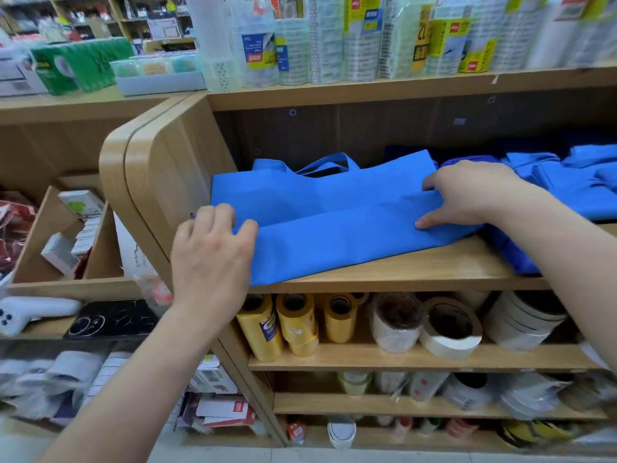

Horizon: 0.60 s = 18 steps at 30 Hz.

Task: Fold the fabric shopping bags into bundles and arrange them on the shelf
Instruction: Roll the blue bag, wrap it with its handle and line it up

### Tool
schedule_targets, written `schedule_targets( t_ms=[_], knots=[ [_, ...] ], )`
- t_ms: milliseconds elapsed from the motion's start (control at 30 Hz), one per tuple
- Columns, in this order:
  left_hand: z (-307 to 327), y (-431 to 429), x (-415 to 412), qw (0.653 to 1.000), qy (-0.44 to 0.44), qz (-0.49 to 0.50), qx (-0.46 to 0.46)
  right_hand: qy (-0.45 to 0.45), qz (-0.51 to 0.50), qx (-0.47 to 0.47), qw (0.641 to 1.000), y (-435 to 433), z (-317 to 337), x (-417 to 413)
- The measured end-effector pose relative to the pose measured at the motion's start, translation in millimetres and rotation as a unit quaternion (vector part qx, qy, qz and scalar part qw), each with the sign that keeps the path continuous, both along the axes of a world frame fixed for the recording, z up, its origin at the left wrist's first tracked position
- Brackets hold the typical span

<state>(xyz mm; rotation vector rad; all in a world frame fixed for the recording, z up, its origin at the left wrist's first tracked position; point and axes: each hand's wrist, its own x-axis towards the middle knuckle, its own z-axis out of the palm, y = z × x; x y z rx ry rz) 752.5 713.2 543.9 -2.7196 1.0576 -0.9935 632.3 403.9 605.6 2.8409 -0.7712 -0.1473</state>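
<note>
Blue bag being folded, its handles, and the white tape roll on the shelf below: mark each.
Blue bag (334, 242), head view, on the folded-over front flap.
Handles (334, 158), head view, top of the front loop.
White tape roll (445, 346), head view, on its outer white wall.

Yellow tape rolls (262, 324) are standing in a row on a lower tier (417, 360) — a white masking-tape roll (450, 330) is leaning beside them. Shrink-wrapped clear tape stacks (334, 38) are standing along the top board. Green packs (80, 63) are sitting at upper left. A white controller-shaped item (33, 312) is lying beside a black pack (110, 320).
</note>
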Motion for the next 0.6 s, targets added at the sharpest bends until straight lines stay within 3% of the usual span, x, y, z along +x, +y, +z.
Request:
schedule_targets(
  t_ms=[67,167,267,433,600],
  knots=[
    [1,-8,2,0.994,0.059,-0.073,0.051,0.011,0.009,-0.032,0.999,4,-1,5],
    [-4,-12,5,0.945,0.274,-0.096,0.15,0.027,0.034,-0.081,0.996,8,-10,10],
    [-17,-9,9,0.939,0.256,-0.076,0.216,0.025,0.091,-0.07,0.993,13,-17,10],
    [1,-9,3,0.937,0.251,-0.081,0.228,0.104,0.118,0.159,0.975,33,-20,-3],
    [35,-3,-9,0.925,0.305,-0.077,0.214,0.078,0.135,0.197,0.968,39,-13,-8]
  ],
)
